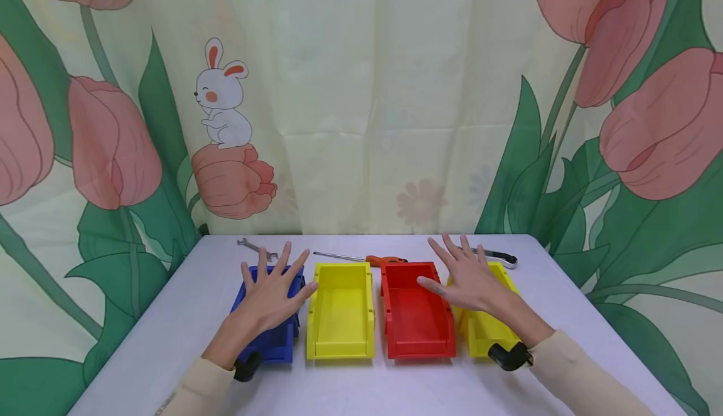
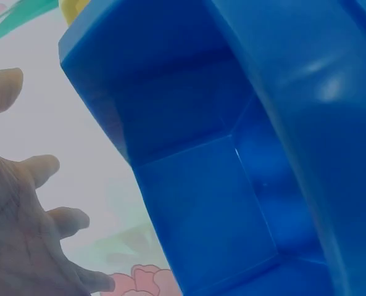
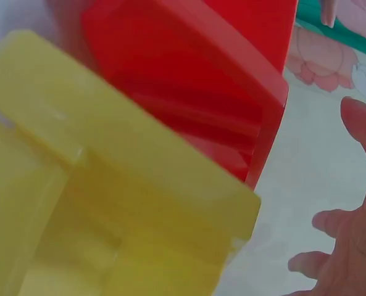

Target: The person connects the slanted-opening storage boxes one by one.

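My left hand [image 1: 270,298] is spread over the blue bin [image 1: 277,344], fingers apart and holding nothing. In the left wrist view the inside of that blue bin [image 2: 201,209] shows bare walls and floor beside the fingers. My right hand [image 1: 471,281], also with its fingers spread and nothing in it, hovers above the right yellow bin [image 1: 488,334] and partly hides it. Its thumb overlaps the edge of the red bin [image 1: 418,315] in the head view. Between the hands stands another yellow bin [image 1: 341,309].
Behind the bins lie a wrench [image 1: 257,249], a screwdriver with an orange handle [image 1: 386,260], and a tool with a black handle [image 1: 501,256], partly covered by the right hand. A white table [image 1: 152,353] carries everything. A curtain printed with tulips [image 1: 350,90] hangs behind it.
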The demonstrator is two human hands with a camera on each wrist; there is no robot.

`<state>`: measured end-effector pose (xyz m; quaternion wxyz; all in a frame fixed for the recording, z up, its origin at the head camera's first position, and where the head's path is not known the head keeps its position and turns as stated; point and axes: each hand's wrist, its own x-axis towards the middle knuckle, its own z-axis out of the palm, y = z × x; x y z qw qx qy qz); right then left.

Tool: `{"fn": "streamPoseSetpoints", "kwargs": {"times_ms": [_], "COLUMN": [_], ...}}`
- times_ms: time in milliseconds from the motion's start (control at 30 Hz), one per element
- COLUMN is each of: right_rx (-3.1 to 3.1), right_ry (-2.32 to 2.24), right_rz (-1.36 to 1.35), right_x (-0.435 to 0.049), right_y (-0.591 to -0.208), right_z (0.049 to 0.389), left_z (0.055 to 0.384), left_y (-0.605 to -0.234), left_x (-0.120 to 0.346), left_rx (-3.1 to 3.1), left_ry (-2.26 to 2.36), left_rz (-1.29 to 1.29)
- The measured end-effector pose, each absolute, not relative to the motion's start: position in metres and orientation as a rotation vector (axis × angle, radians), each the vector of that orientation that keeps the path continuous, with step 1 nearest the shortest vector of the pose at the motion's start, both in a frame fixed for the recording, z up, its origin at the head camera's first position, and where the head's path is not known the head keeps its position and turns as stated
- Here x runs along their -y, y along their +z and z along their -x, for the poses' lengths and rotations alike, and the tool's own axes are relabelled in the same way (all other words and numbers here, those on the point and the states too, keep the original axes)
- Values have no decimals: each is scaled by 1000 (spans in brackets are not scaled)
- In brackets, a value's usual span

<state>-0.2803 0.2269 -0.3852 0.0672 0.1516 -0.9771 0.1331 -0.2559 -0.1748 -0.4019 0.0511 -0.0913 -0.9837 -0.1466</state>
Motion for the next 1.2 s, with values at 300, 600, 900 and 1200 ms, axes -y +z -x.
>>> {"fn": "streamPoseSetpoints", "kwargs": {"times_ms": [300, 600, 900, 1200], "right_rx": [2955, 2963, 3014, 3005], "right_ry": [436, 545, 670, 778], "right_rz": [-471, -516, -505, -540], "right_x": [-211, -193, -176, -149], "right_y": [-383, -381, -381, -377], "right_z": [280, 281, 280, 276], "left_z": [247, 235, 221, 219], "left_y": [-401, -404, -407, -412], "left_x": [183, 196, 209, 221], "left_rx": [2983, 2973, 2988, 3062], "left_ry": [-499, -594, -617, -639], "left_rz": [255, 223, 170, 105]}}
